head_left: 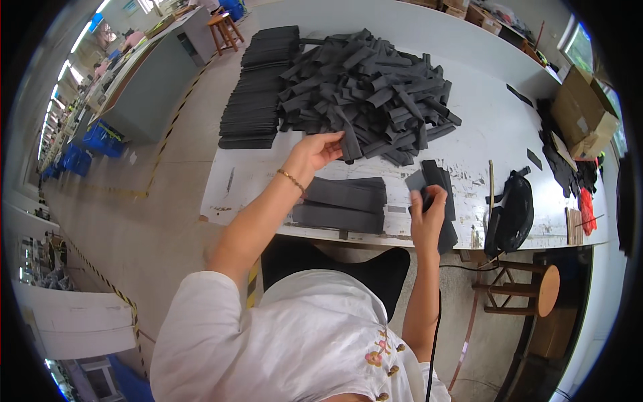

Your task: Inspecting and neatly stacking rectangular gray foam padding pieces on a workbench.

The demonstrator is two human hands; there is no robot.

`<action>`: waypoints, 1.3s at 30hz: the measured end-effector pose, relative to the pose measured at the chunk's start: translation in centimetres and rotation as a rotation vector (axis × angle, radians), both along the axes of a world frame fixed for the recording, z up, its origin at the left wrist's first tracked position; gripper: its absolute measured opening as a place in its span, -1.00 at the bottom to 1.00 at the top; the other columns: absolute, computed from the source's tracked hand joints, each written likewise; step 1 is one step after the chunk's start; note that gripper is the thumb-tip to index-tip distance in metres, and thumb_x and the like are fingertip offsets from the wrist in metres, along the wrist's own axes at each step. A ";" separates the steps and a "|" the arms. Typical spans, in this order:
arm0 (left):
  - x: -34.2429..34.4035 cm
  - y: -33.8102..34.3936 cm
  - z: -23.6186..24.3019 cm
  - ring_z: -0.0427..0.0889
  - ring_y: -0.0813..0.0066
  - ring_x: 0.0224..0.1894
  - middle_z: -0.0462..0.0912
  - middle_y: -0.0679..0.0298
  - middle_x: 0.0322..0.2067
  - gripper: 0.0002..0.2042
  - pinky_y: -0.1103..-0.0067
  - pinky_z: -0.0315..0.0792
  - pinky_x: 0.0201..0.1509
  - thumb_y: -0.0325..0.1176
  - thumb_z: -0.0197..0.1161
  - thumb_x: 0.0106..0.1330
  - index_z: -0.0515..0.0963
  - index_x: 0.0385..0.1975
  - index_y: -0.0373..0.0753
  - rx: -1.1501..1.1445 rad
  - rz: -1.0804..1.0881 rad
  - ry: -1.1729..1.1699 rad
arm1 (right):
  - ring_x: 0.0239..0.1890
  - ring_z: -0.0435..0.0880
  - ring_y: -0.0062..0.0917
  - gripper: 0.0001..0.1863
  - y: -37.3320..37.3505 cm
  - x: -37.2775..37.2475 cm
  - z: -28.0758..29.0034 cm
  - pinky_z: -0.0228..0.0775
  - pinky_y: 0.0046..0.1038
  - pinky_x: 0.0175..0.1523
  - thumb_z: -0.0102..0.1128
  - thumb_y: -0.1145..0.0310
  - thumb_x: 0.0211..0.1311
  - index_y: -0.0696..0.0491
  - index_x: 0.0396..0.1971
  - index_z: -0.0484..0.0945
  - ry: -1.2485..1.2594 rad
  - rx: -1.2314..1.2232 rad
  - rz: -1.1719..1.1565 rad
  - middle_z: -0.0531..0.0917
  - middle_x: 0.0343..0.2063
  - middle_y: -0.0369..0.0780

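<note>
My left hand (325, 149) pinches a dark grey fabric strip (350, 143) at the front of a large loose heap of similar strips (375, 87). My right hand (429, 204) has its fingers closed on a small grey flat piece (415, 179) and something dark partly hidden in the fingers, over a dark stack of strips (447, 228). Between and below my hands, neatly flattened strips (338, 214) lie in two rows on the white table (248, 187). Left of the heap stands a long row of neatly stacked strips (254, 94).
A black bag (512, 211) with a cord, a cardboard box (579, 117), dark scraps (559, 161) and a red bag (587, 211) are on the right. A wooden stool (542, 289) stands under the table's right side. Another workbench (147, 80) and blue bins (100, 139) are at left.
</note>
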State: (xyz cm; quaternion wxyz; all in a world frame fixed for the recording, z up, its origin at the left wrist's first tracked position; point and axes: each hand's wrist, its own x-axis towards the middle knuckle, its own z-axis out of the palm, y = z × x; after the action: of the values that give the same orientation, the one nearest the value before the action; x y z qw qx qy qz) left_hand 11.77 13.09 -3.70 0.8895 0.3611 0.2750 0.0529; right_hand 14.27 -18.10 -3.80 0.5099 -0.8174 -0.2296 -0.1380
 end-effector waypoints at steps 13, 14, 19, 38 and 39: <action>-2.9 -6.2 6.0 0.67 0.00 -0.11 0.61 -0.02 -0.13 -0.75 0.19 0.60 0.03 -0.39 0.24 0.36 0.42 -0.08 -0.35 0.007 -0.052 -0.178 | -0.17 0.54 -0.26 -0.67 1.0 -5.1 3.8 0.41 -0.36 -0.08 0.51 0.46 -0.06 0.15 -0.33 0.53 0.073 0.020 0.265 0.58 -0.25 -0.14; -2.8 -6.3 5.7 0.67 0.00 -0.11 0.61 -0.02 -0.13 -0.75 0.19 0.60 0.03 -0.39 0.24 0.36 0.42 -0.08 -0.35 0.007 -0.055 -0.179 | -0.17 0.55 -0.28 -0.67 0.8 -5.1 3.8 0.42 -0.37 -0.08 0.53 0.46 -0.09 0.16 -0.33 0.55 0.095 0.026 0.257 0.59 -0.26 -0.15; -3.3 -6.3 4.7 0.69 0.04 -0.14 0.60 0.03 -0.14 -0.77 0.25 0.63 0.01 -0.46 0.26 0.32 0.42 -0.11 -0.37 0.107 -0.091 -0.238 | -0.16 0.57 -0.33 -0.64 1.2 -5.6 5.0 0.43 -0.40 -0.07 0.55 0.47 -0.14 0.15 -0.29 0.61 0.062 0.033 0.211 0.62 -0.27 -0.17; -3.9 -9.2 5.1 0.70 0.26 -0.21 0.59 0.23 -0.24 -0.65 0.33 0.65 -0.13 -0.41 0.38 0.24 0.40 -0.04 -0.20 0.145 0.009 -0.158 | -0.26 0.55 -0.44 -0.80 3.1 -4.7 5.7 0.26 -0.35 -0.08 0.41 0.48 -0.01 0.01 -0.31 0.69 -0.504 -0.182 -0.023 0.60 -0.39 -0.36; -4.1 -9.6 5.5 0.68 0.30 -0.20 0.57 0.23 -0.21 -0.58 0.31 0.65 -0.15 -0.44 0.40 0.21 0.36 0.01 -0.23 0.156 0.032 -0.183 | -0.27 0.55 -0.43 -0.80 3.2 -4.7 5.6 0.26 -0.34 -0.08 0.39 0.48 0.00 0.01 -0.31 0.68 -0.536 -0.200 -0.047 0.60 -0.38 -0.38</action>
State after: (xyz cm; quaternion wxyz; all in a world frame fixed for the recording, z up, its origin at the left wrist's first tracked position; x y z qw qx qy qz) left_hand 7.62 3.44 1.80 0.8790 0.4185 0.1936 0.1212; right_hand 9.58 -14.86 1.83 0.3444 -0.8032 -0.3496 -0.3376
